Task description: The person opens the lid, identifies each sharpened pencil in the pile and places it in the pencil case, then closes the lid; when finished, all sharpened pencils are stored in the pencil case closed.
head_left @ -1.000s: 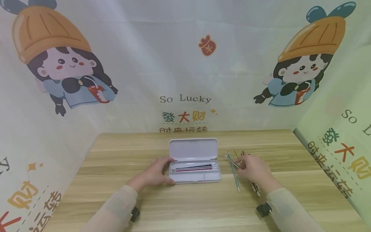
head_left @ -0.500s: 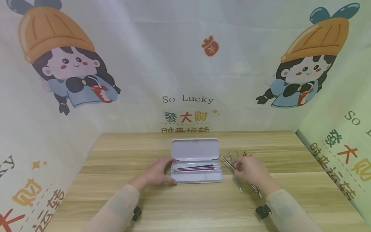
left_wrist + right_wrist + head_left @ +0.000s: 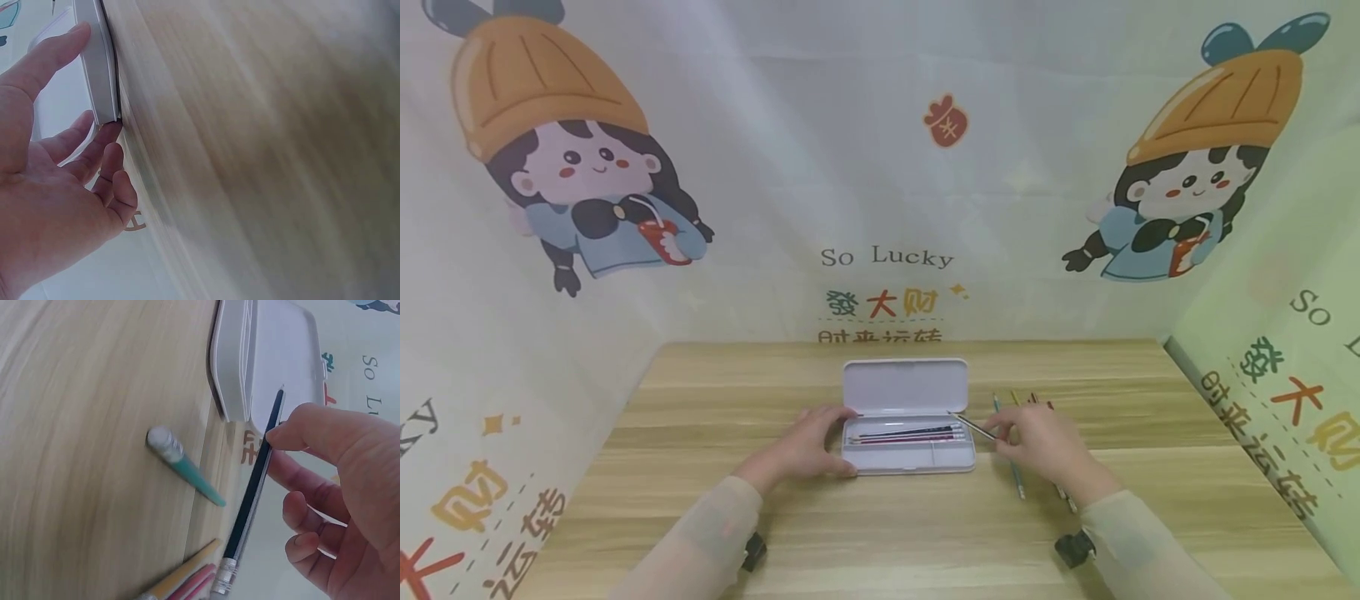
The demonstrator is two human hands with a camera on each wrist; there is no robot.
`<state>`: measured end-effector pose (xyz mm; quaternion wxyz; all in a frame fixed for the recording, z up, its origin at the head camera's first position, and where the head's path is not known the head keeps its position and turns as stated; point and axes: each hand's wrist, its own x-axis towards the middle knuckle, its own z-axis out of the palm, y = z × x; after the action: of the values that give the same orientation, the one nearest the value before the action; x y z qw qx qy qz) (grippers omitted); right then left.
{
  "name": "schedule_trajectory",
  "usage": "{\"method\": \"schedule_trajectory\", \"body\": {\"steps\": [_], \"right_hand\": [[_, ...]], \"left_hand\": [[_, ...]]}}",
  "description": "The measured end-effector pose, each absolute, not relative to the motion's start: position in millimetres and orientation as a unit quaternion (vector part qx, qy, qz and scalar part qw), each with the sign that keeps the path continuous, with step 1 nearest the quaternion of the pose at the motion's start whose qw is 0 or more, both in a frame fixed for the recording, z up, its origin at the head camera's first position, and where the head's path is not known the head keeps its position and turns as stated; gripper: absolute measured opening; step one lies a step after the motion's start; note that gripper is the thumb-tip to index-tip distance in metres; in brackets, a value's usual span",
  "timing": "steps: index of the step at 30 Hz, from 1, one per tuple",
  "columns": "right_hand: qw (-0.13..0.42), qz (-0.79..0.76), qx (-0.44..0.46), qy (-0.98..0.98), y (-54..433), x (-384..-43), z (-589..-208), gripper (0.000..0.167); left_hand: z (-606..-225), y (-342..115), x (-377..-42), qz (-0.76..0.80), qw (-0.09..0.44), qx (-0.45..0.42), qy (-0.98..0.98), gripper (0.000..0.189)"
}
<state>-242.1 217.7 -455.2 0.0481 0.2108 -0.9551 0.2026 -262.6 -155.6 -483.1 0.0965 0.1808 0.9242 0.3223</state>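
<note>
A white pencil case [image 3: 887,460] stands open on the table, several pencils [image 3: 902,433] lying in its rear compartment. My left hand [image 3: 801,443] holds the case's left end, thumb at the front side and fingers at the hinge side, as the left wrist view [image 3: 62,162] also shows. Between thumb and forefinger, my right hand [image 3: 1048,442] pinches a dark pencil [image 3: 253,490] with a silver ferrule. Its tip points left, over the case's right rear corner in the head view. Below the right hand lies a teal pencil [image 3: 195,479] with a white eraser end.
Right of the teal pencil, more loose pencils [image 3: 1064,493] lie partly hidden under the right hand, a yellow pencil [image 3: 187,569] among them. The wooden table [image 3: 880,542] meets printed cloth walls [image 3: 760,167] at the back and sides.
My right hand has moved left with the dark pencil, bringing its tip from above the loose pencils to the case's right rear corner. The left hand keeps its hold on the case.
</note>
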Motion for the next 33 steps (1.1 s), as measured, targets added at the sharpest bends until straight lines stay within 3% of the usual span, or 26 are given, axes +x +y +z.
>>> {"method": "schedule_trajectory", "body": {"steps": [22,33], "right_hand": [[0.068,0.157,0.331,-0.928,166.9,-271.7,-460.3,0.018],[0.052,0.130,0.393,-0.909,124.6,-288.7,-460.1,0.015]], "left_hand": [[-481.9,-155.0,-261.2,0.320,0.095,0.180,0.925,0.086],[-482.0,-155.6,-261.4,0.318,0.091,0.189,0.924,0.085]]}}
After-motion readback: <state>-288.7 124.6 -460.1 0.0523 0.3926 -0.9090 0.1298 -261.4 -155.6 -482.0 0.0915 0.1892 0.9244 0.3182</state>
